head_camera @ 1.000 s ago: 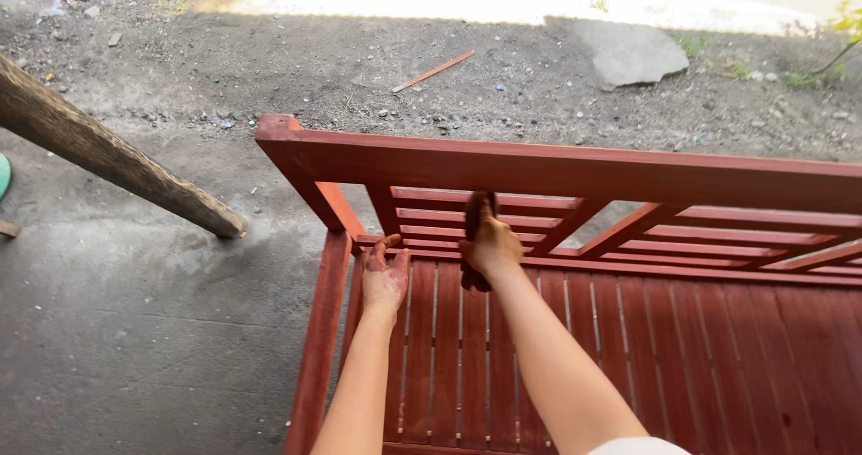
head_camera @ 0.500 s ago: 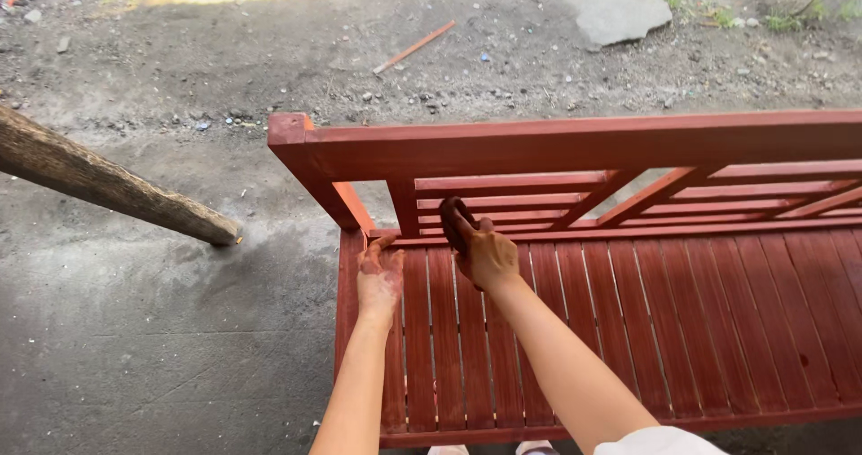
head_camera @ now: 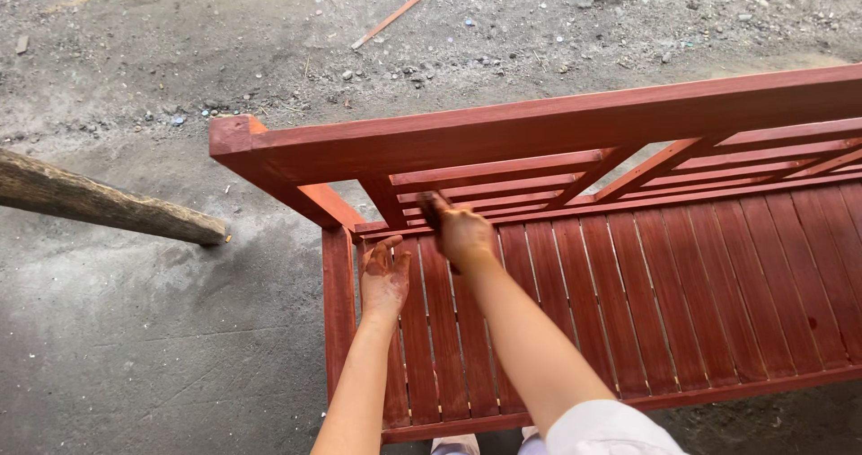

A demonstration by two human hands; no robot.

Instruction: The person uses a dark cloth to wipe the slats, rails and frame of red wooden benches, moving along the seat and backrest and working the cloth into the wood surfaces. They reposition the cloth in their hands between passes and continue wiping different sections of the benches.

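slatted red bench (head_camera: pixel 682 275) — stained right hand (head_camera: pixel 462 232)

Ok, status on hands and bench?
Left hand open, flat on seat slats. Right hand gripping brush at bench backrest. Nothing blocking.

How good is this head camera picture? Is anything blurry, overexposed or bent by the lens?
Head view: soft, even daylight with no hard shadows on the red wooden bench; a washed-out bright patch on the ground at the top left; the right hand and the dark tool it grips are slightly motion-blurred, the left hand sharper; the bench's top rail runs slanted, but I can't tell any lens bending.
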